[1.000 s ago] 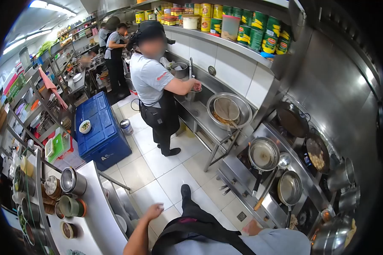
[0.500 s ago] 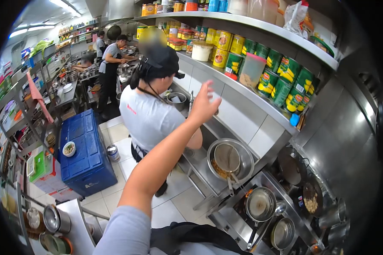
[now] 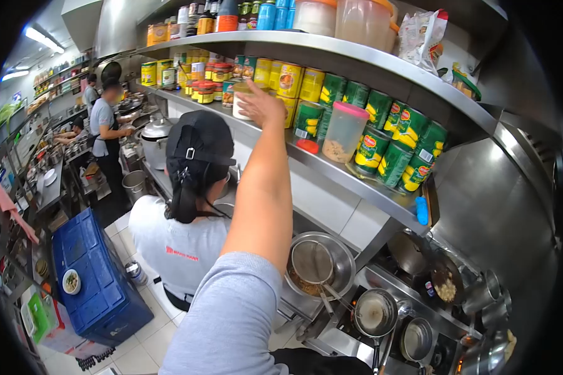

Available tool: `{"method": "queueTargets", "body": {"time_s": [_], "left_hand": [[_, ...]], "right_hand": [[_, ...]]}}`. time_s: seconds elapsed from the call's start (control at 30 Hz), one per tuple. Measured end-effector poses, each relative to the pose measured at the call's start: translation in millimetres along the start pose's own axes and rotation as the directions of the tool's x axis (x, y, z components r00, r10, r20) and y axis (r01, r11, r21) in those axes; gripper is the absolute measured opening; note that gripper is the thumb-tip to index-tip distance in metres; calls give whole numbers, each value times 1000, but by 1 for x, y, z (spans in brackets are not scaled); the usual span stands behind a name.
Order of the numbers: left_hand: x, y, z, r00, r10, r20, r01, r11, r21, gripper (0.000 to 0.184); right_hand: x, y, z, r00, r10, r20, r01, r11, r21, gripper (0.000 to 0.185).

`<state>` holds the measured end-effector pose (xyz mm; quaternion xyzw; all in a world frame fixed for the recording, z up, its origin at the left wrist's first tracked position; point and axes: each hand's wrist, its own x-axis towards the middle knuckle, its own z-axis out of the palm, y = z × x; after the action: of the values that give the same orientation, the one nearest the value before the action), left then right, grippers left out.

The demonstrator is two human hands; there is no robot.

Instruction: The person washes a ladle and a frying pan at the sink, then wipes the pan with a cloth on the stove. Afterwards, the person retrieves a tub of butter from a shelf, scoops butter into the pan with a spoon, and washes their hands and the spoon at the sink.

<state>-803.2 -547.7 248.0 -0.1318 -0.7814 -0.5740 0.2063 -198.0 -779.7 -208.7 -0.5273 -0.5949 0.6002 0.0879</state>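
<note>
My left hand [image 3: 261, 107] is raised to the lower wall shelf [image 3: 356, 181], its fingers spread and stretched over the front of a tub with white contents [image 3: 239, 113]. Whether they touch the tub is unclear. Yellow cans [image 3: 289, 80] stand just right of the hand, then green cans [image 3: 375, 147] and a clear container with a pink lid [image 3: 344, 132]. To the left are red-lidded jars [image 3: 206, 94]. My right hand is out of view.
A co-worker in a black cap [image 3: 197, 140] stands close, left of my forearm. Below the shelf are a metal basin with a strainer [image 3: 341, 265] and a stove with a pan [image 3: 375, 314]. A blue chest [image 3: 100, 275] stands at the left. Another co-worker [image 3: 103, 122] is farther back.
My left hand has risen from low by my body to the shelf, at the white tub. My view has shifted up, and the near co-worker appears closer and turned away. My right hand has left view.
</note>
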Motion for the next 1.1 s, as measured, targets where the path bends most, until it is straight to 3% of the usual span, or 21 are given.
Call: {"method": "queueTargets", "body": {"time_s": [0.03,0.1,0.2,0.3,0.37,0.47,0.57,0.8,0.87,1.0,1.03,1.1], "left_hand": [[10,-4,15,998,0,-70,-1,1000,-24,96],[24,-9,17,1000,10,-28,-7,994,110,99],[50,-29,37,996,14,-84,-4,993,120,101],[50,-35,31,997,29,69,-37,992,118,116],[52,-39,32,997,46,66,-52,994,92,119],[54,-43,25,994,102,42,-103,994,28,119],[55,-41,14,991,96,97,-87,992,-93,119],[72,-56,11,996,80,35,-70,973,-219,119],[83,-70,16,980,197,-5,-177,868,-464,120],[105,-91,29,927,372,-51,-341,775,-532,97],[100,-85,14,923,384,42,-281,742,-609,92],[101,-86,13,928,364,73,-259,775,-577,87]], "right_hand": [[-1,-3,2,1000,-4,-11,4,1000,2,57],[-3,-7,5,1000,-19,-25,19,1000,7,56],[-9,-11,5,998,-37,-52,38,999,19,56],[-13,-14,3,995,-58,-84,61,998,29,55],[-15,-15,5,993,-68,-100,72,997,31,55],[-18,-16,11,990,-77,-118,81,996,29,55],[-23,-18,18,987,-88,-135,93,995,28,54],[-31,-24,34,981,-113,-159,117,993,16,53],[-35,-22,36,980,-115,-162,118,993,11,53],[-42,-17,41,979,-103,-175,105,994,4,53],[-43,-15,42,979,-99,-176,101,995,3,53],[-46,-15,44,979,-102,-174,102,995,-7,53]]}}
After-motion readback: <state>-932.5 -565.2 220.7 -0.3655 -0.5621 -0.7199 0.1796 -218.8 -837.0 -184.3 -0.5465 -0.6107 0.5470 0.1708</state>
